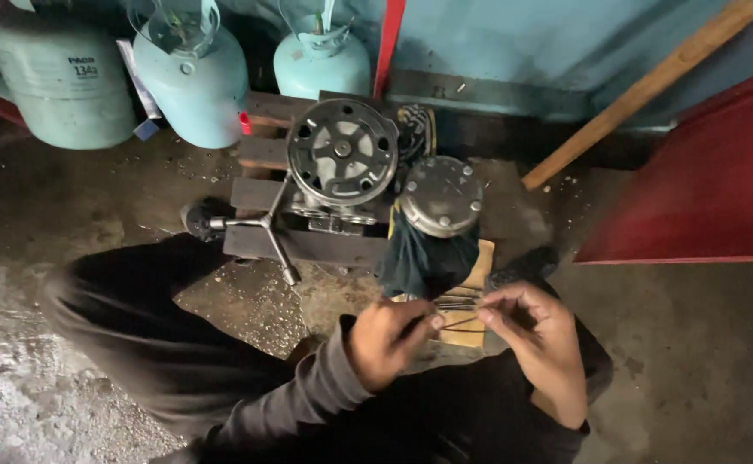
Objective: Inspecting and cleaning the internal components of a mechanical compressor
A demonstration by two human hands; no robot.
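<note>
Left to right: pale green steel gas cylinders point(189, 82) stand against the wall; a bright metal three-armed wrench point(260, 228) lies on the dark wooden pallet point(260, 155); a ribbed grey cast-metal compressor with a round spoked clutch plate point(342, 153) sits beside a dull round bolted end cover point(441, 196) wrapped below in dark cloth point(423, 262). Low in the frame, our left hand point(385, 339) has its fingers closed in a pinch on one end of a thin dark springy wire ring point(460, 322); our right hand point(535, 331) pinches the other end, over a scrap of tan cardboard point(471, 331) on the gritty concrete floor point(67, 378). We judge it best to keep both pinches firm and near the ends, easing evenly so it neither twists nor springs away.
</note>
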